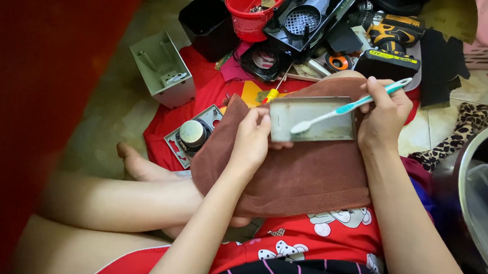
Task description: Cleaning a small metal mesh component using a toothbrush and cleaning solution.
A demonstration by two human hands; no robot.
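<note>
1. The left hand [250, 138] and right hand [383, 115] were bare, forearms unsleeved.
2. The red cartoon-printed cotton garment [317, 234] covered the lap.
3. Legs and foot [138, 165] were bare.

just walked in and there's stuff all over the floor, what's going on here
A person sits cross-legged on the floor with a brown towel over the lap. The left hand steadies a rectangular metal mesh grille on the towel, while the right hand holds a white and teal toothbrush, bristles on the mesh. Around them lie a round speaker driver, a grey plastic box, a red bucket and a yellow and black cordless drill.
</note>
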